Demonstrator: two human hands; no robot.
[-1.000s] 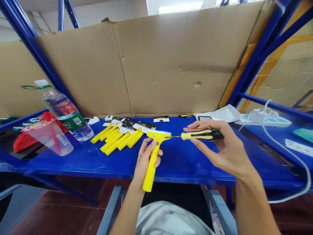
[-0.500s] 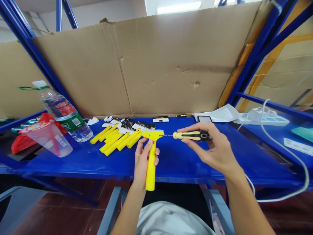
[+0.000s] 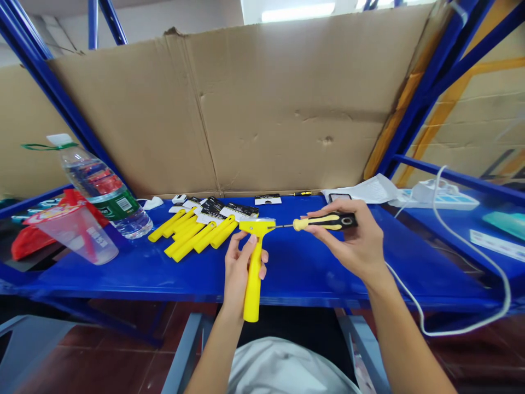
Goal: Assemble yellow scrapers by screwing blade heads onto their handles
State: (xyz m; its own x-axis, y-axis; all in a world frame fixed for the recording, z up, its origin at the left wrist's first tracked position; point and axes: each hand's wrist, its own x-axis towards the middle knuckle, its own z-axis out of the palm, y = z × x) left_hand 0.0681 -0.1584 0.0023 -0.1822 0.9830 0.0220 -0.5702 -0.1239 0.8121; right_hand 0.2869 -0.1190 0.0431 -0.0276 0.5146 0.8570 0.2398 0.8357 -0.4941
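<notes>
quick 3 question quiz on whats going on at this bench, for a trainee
1. Which hand holds the screwdriver, left or right?
2. True or false: the pile of loose yellow scrapers lies on the blue metal shelf, to the left of the yellow scraper in the left hand.
3. What large sheet stands along the back of the shelf?

Key:
1. The right hand.
2. True.
3. A corrugated cardboard sheet.
</notes>
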